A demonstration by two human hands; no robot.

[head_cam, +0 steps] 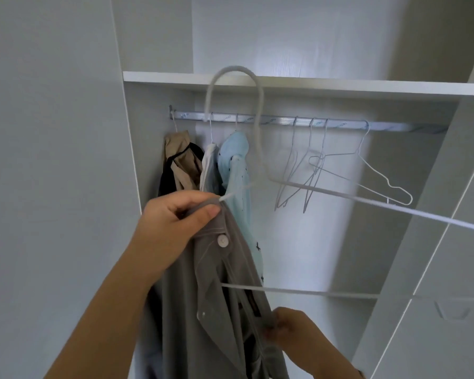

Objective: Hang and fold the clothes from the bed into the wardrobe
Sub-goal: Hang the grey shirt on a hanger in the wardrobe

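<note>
A grey buttoned shirt (203,310) hangs partly on a white wire hanger (260,149) that I hold up close to the camera, in front of the open wardrobe. My left hand (173,228) grips the shirt's shoulder together with the hanger's left end. Lower down, my right hand (288,328) pinches the shirt's edge near the collar. The hanger's hook rises in front of the metal rail (271,122); its right arm is bare and runs off to the right.
On the rail hang a beige and black garment (179,162), a white one (209,165) and a light blue one (237,181) at the left, and several bare wire hangers (326,170) to the right. A white shelf (312,84) lies above; wardrobe doors flank both sides.
</note>
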